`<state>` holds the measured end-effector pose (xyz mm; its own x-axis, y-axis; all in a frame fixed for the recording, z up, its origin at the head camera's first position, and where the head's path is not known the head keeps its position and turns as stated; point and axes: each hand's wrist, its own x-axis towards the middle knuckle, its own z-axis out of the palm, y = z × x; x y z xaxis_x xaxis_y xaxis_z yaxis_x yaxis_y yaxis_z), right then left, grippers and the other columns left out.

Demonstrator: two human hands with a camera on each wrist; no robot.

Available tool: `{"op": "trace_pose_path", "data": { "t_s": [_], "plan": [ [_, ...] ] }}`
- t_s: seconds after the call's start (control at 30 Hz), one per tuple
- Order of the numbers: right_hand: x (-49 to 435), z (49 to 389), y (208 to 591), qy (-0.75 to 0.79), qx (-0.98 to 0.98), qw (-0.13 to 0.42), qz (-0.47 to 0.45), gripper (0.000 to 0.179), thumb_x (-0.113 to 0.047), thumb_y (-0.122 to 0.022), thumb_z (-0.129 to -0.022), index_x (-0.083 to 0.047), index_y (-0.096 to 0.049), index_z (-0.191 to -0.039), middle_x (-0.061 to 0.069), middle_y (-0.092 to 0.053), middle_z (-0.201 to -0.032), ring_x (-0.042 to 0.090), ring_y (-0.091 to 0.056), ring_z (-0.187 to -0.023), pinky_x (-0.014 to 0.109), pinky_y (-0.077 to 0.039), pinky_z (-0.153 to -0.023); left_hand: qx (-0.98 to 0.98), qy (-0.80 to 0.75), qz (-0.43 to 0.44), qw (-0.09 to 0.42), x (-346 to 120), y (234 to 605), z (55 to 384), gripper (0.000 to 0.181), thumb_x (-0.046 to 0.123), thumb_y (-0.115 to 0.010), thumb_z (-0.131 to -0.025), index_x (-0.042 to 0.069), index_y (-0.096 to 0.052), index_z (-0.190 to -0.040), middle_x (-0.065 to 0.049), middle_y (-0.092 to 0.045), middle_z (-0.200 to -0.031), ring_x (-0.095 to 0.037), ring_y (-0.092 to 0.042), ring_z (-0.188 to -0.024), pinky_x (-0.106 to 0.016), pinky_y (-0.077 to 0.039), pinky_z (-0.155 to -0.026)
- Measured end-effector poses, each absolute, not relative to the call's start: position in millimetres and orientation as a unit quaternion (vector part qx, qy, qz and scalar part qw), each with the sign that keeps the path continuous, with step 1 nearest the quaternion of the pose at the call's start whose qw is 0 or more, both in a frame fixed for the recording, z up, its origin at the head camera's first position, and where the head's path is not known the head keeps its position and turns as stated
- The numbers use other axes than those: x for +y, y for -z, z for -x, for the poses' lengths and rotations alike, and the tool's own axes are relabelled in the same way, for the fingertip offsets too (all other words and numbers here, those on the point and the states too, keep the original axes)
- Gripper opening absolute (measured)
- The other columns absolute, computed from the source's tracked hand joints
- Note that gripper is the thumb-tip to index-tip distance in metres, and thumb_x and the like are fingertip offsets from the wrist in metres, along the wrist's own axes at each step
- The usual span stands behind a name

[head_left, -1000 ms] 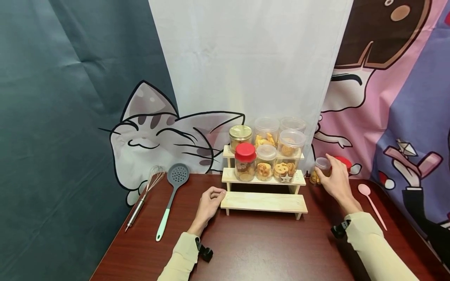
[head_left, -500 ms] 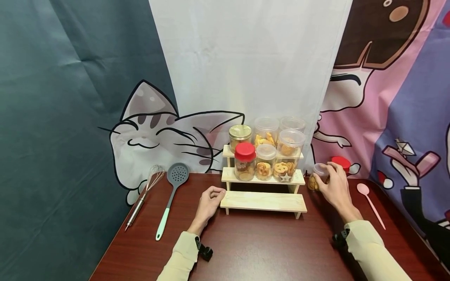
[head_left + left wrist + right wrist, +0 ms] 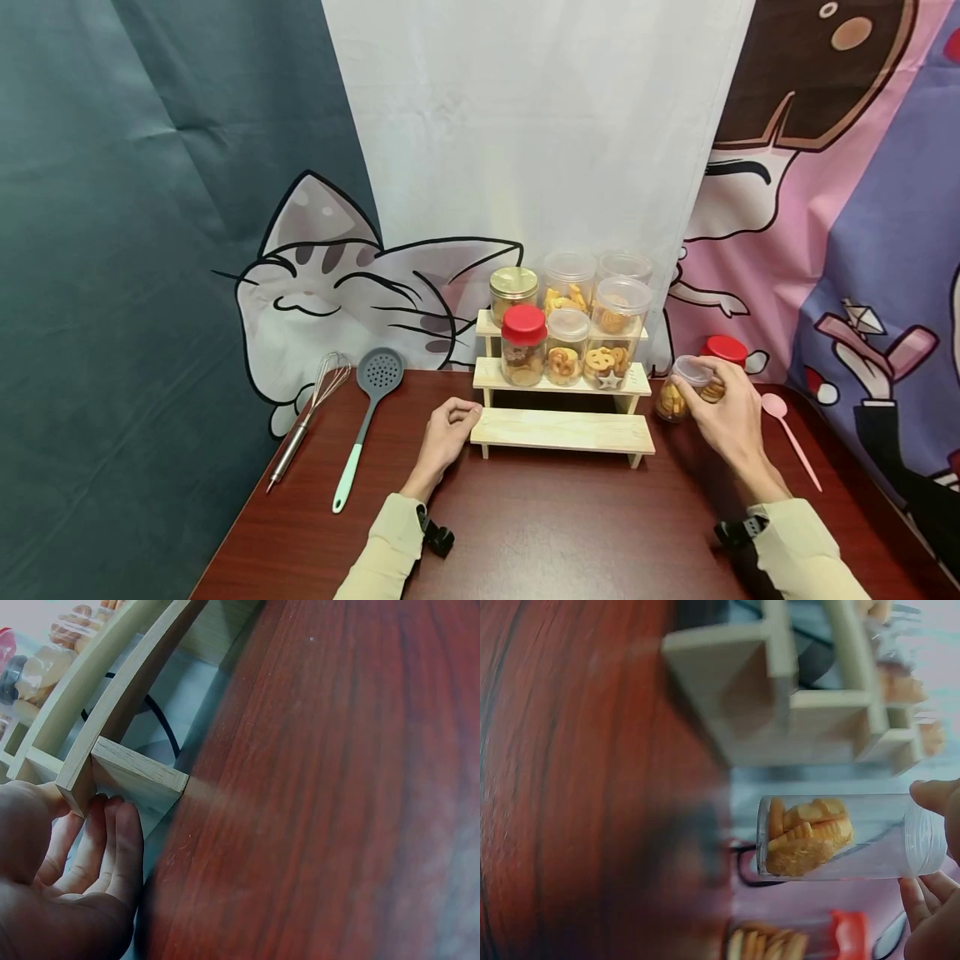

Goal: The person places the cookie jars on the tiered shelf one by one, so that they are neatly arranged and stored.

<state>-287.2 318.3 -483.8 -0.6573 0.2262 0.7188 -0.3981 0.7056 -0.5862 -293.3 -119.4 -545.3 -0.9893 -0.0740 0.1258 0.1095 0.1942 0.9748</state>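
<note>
Right hand (image 3: 726, 408) grips a clear cookie jar (image 3: 678, 390) by its lid; the wrist view shows it's half full.

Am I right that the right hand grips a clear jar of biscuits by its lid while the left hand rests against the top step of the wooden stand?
Not quite: the head view shows the left hand against the wooden stand's bottom step, not the top. The right hand does grip the clear jar by its lid.

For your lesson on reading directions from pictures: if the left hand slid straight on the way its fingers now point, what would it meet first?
The left hand is already at it: its curled fingers touch the end of the lowest step of the pale wooden three-step rack. The step's end would block it at once.
</note>
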Motion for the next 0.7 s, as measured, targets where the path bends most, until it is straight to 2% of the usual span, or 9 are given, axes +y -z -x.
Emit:
{"op": "trace_pose_path", "data": {
  "t_s": [0.1,0.17,0.43,0.7],
  "plan": [
    [312,277,474,-0.395,-0.818,0.413,-0.059,0.047,-0.006,-0.097,-0.079,-0.008,-0.079,-0.122,0.019,-0.075,-0.122,-0.013,-0.053,-0.112,0.007,-0.033,-0.096,-0.765,0.640,0.013,0.070,-117,537,288,0.020,0.013,-0.072,-0.105,-0.004,-0.074,-0.117,-0.026,-0.080,-0.105,-0.017,-0.073,-0.087,-0.017,-0.051,-0.076],
    [307,272,469,-0.401,-0.816,0.412,-0.063,0.051,-0.007,-0.097,-0.078,-0.009,-0.079,-0.126,0.018,-0.075,-0.123,-0.014,-0.053,-0.111,0.009,-0.035,-0.095,-0.762,0.644,0.014,0.069,-116,530,284,0.020,0.011,-0.071,-0.105,-0.004,-0.074,-0.116,-0.026,-0.080,-0.105,-0.017,-0.074,-0.088,-0.017,-0.051,-0.077],
    [283,256,458,-0.401,-0.805,0.424,-0.108,0.062,-0.006,-0.098,-0.075,-0.009,-0.077,-0.133,0.016,-0.075,-0.121,-0.007,-0.058,-0.105,0.006,-0.040,-0.089,-0.761,0.644,0.014,0.074,-116,522,276,0.018,0.012,-0.071,-0.105,-0.004,-0.074,-0.115,-0.026,-0.080,-0.104,-0.013,-0.072,-0.087,-0.017,-0.050,-0.078],
    [248,248,450,-0.412,-0.792,0.415,-0.176,0.063,-0.005,-0.099,-0.074,-0.009,-0.077,-0.133,0.013,-0.076,-0.123,0.005,-0.063,-0.112,0.009,-0.041,-0.101,-0.759,0.646,0.016,0.076,-115,523,278,0.018,0.010,-0.072,-0.104,-0.004,-0.074,-0.115,-0.026,-0.080,-0.104,-0.012,-0.071,-0.085,-0.016,-0.050,-0.077]
  ]
}}
